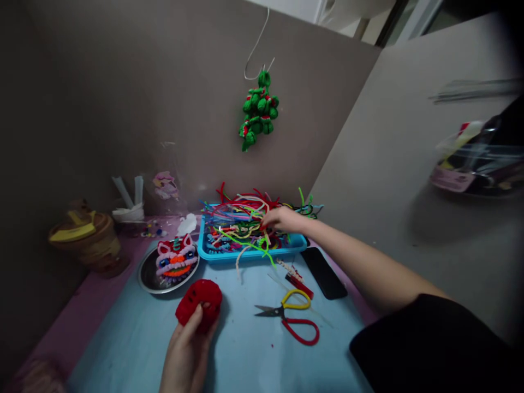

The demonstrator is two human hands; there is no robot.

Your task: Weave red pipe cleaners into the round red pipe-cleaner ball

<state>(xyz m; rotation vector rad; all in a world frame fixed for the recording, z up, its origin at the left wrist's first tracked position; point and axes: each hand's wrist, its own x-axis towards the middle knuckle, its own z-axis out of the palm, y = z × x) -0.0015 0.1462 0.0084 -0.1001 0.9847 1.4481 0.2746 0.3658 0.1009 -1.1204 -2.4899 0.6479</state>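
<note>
My left hand [189,344] is wrapped round a rounded red fuzzy craft piece [200,301] with a few dark slots, held up above the blue mat. The thumb presses on its near side. My right hand [282,219] reaches out over a blue tray [229,257] heaped with pipe cleaners [245,210] in many colours. Its fingers are bent together at the pile, and what lies between them is too small to make out. Left of the tray, a lion-head figure of fuzzy stems [177,261] sits in a round metal bowl [151,283].
Scissors [282,312] with one yellow and one red handle lie partly spread on the blue mat [241,355]. A black phone [325,275] rests right of the tray. A brown pot [88,245] stands at left. A green fuzzy bundle [258,112] hangs from a wire hook.
</note>
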